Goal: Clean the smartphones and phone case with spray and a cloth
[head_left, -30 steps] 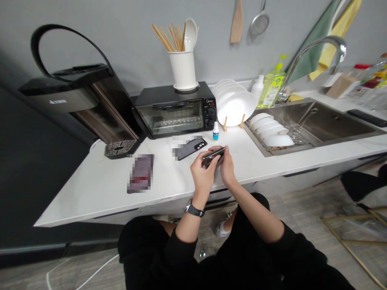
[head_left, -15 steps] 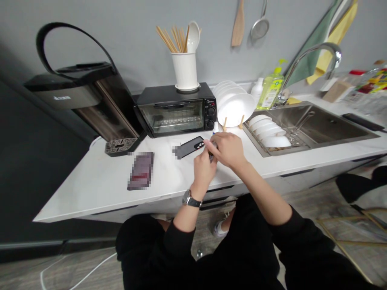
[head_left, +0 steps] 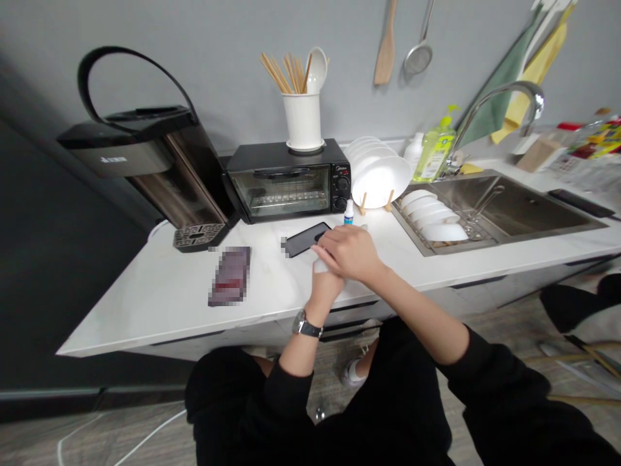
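Note:
My right hand lies over my left hand above the counter's front part. A thin white cloth or wipe shows under the right thumb, between the two hands. The left fingers are bent in beneath the right hand, and whatever they hold is hidden. Just beyond the hands lies a dark phone, its camera end partly covered from view. Behind the right knuckles stands a small white spray bottle with a blue label. Another phone-shaped item, pixelated, lies to the left.
A black toaster oven carries a white utensil holder. At left stands a tall dark drink machine. Plates rest in a rack beside the sink, which holds white bowls. The counter's front edge runs below the hands.
My right hand has shifted over the left, bringing the white cloth into view and hiding the small dark object seen between the fingers. The spray bottle shows more. The view has tilted slightly.

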